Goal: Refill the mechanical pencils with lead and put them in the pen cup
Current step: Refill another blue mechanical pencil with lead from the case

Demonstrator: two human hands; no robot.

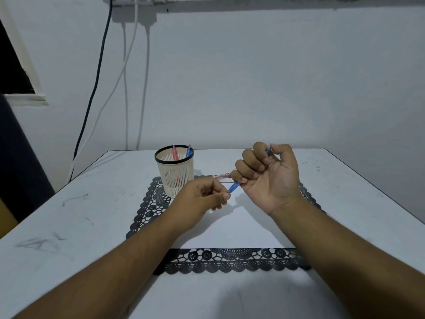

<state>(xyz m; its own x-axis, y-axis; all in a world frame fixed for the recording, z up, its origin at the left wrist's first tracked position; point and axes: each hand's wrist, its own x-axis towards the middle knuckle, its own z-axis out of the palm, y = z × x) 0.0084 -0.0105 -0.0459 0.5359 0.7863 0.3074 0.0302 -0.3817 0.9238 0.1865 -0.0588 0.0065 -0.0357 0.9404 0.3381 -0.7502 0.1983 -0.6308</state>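
Black lace edging of a placemat (230, 261) crosses the lower centre of the frame, under a white sheet (230, 229), both on a scuffed white table (69, 226). Above the sheet, at centre, the right hand (269, 178), palm up, curls its fingers round a blue pencil (234, 187); the pencil's lower end points down-left. The left hand (202, 199) pinches thumb and forefinger at that end; what it pinches is too small to tell. Just behind the hands lies a clear pinkish item (220, 176), partly hidden. Farther back, left of centre, a pale slotted cup (176, 171) stands on the mat with a red pencil (174, 153) and a second blue pencil (189, 151) upright inside. Cables (99, 72) hang down the wall at upper left.
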